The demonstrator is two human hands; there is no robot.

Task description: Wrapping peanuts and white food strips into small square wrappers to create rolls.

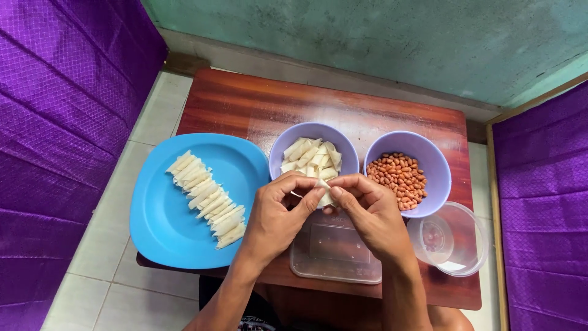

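A small reddish-brown wooden table [245,104] stands on pale floor tiles, against a worn green wall at twelve o'clock, with purple quilted fabric hanging at nine o'clock and at three o'clock. Seen from above, both forearms come up from six o'clock and meet over the middle of the table. The left hand [275,214] and the right hand [370,211] are curled inward, knuckles up, fingertips pressed together around a small pale pastry wrapper [323,197] pinched between the thumbs and forefingers of both hands. The wrapper sits at the centre of the view, just above the near rim of a lilac bowl.

That lilac bowl [288,144], at twelve o'clock from the hands, holds a loose heap of cut white wrapper pieces [311,158]. Beside it, at two o'clock, a second lilac bowl [429,153] holds reddish-brown peanuts [401,178]. At nine o'clock lies a large round blue plate [165,227] carrying a diagonal row of folded pale pastries [208,199], overlapping one another. Directly under the hands, toward six o'clock, rests a clear rectangular plastic container [334,257]; whether it holds anything cannot be told. At four o'clock stands a clear round plastic tub [453,239], its contents unclear
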